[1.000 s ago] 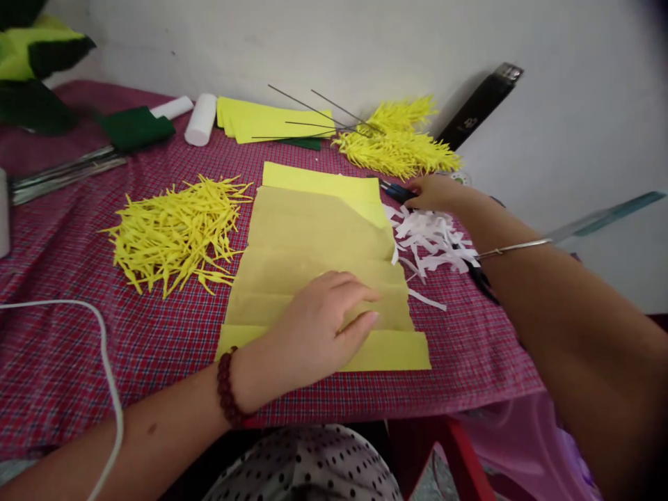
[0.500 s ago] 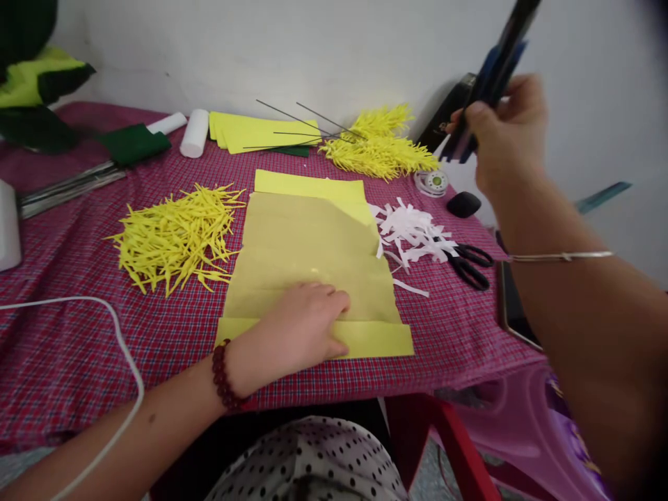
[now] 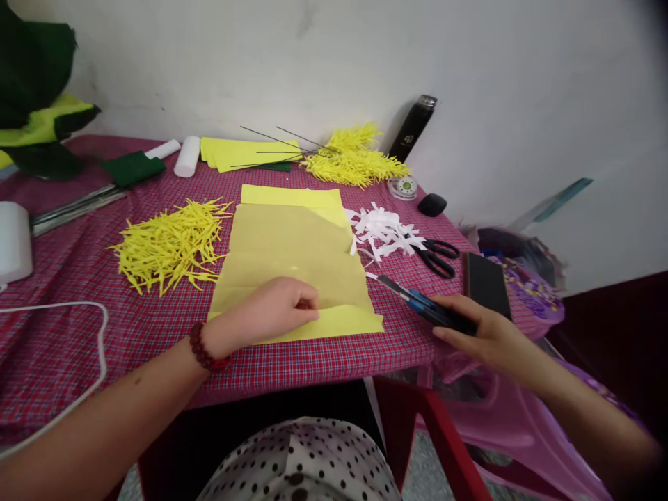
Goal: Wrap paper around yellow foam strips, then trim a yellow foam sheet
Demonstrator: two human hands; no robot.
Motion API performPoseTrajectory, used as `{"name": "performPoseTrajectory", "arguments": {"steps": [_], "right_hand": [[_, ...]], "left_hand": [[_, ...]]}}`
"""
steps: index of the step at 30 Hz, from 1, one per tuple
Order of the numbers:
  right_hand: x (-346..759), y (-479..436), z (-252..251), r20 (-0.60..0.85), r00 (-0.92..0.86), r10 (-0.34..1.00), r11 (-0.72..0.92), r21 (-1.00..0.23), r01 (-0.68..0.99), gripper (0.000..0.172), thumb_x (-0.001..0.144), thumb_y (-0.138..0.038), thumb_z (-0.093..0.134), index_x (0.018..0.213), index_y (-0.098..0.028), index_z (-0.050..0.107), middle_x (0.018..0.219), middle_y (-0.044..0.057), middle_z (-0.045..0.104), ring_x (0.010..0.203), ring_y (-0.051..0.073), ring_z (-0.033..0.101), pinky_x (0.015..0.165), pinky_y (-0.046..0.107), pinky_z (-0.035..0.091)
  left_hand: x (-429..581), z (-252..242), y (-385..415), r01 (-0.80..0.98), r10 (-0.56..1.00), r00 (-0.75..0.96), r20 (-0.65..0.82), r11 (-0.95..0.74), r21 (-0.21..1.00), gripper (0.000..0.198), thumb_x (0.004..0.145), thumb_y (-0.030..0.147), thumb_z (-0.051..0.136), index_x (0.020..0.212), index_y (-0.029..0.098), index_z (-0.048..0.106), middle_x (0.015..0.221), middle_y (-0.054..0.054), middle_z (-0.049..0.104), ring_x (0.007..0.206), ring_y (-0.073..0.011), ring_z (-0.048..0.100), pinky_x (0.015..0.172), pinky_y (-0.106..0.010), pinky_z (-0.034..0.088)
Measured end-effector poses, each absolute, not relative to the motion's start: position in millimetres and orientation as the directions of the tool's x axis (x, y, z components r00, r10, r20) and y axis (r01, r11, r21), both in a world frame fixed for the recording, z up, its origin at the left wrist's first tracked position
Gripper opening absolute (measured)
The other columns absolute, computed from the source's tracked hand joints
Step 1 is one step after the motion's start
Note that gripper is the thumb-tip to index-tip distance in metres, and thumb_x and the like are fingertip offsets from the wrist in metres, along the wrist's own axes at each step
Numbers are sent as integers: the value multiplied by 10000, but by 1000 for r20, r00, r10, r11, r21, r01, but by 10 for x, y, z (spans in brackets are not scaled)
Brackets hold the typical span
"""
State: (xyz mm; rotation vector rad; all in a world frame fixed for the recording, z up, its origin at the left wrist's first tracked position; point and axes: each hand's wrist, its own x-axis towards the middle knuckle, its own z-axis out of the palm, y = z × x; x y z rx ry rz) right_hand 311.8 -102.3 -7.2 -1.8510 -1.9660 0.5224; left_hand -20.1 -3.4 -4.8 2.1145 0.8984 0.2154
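A yellow sheet (image 3: pixel 289 236) lies on the table, its middle a duller tan yellow and its far and near strips brighter. Over its near part is my left hand (image 3: pixel 271 309), with fingers curled and thumb and forefinger pinching the near fold, which bows up beside them. My right hand (image 3: pixel 470 323) grips a black-and-blue tool (image 3: pixel 431 308) with a narrow flat tip; its exact kind is unclear. That tip points left toward the sheet's right edge. Left of the sheet is a pile of yellow twisted strips (image 3: pixel 170 243); white cut strips (image 3: pixel 383 229) lie on its right.
Black-handled scissors (image 3: pixel 441 257) and a dark flat case (image 3: pixel 486 282) lie at the right. Along the back are yellow sheets (image 3: pixel 250 153), yellow fringed stems (image 3: pixel 355 163), a white roll (image 3: pixel 188 156) and a black bottle (image 3: pixel 412 129). A white cord (image 3: pixel 101 341) runs at the left.
My right hand has come down from high at the right to table level with the tool. My left hand has gone from lying on the sheet to pinching. The view has shifted.
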Motion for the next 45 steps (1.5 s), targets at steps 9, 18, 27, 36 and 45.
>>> {"name": "performPoseTrajectory", "arguments": {"steps": [9, 18, 27, 36, 45], "right_hand": [[3041, -1017, -246, 177, -256, 950, 301, -316, 900, 395, 859, -283, 556, 1253, -283, 583, 977, 74, 611, 893, 234, 607, 784, 408, 527], [3075, -1057, -236, 142, -340, 930, 368, -347, 863, 398, 849, -248, 558, 1241, -306, 592, 1001, 71, 621, 881, 243, 601, 746, 402, 509], [3098, -1042, -185, 87, -382, 920, 385, -382, 840, 434, 838, -228, 564, 1259, -333, 578, 951, 59, 598, 838, 230, 592, 731, 397, 513], [3051, -1015, -172, 108, -359, 927, 370, -408, 834, 388, 852, -235, 542, 1234, -279, 591, 980, 75, 606, 882, 236, 591, 756, 402, 512], [3057, -1114, -155, 98, -392, 915, 395, -424, 815, 405, 857, -205, 547, 1256, -269, 578, 984, 76, 593, 873, 226, 580, 738, 395, 511]], "left_hand": [[-168, -24, -52, 609, 693, 696, -188, -431, 666, 176, 773, 233, 497, 658, 152, 604, 639, 8, 588, 602, -115, 501, 565, -234, 329], [-124, 24, -82, 675, 688, 700, -193, -547, 496, 178, 795, 222, 472, 668, 158, 580, 666, -7, 587, 608, -119, 481, 571, -246, 307], [-29, 134, -167, 651, 647, 725, -237, -529, 545, 214, 830, 343, 525, 731, 164, 587, 725, -7, 607, 648, -134, 495, 584, -249, 314], [85, 72, -209, 549, 548, 801, -243, -509, 663, 344, 871, 327, 446, 573, 161, 401, 548, 45, 394, 500, -77, 333, 492, -250, 192], [133, 109, -280, 648, 639, 751, -169, -662, 377, 350, 935, 362, 418, 681, 160, 548, 670, -11, 563, 613, -143, 486, 574, -276, 322]]}}
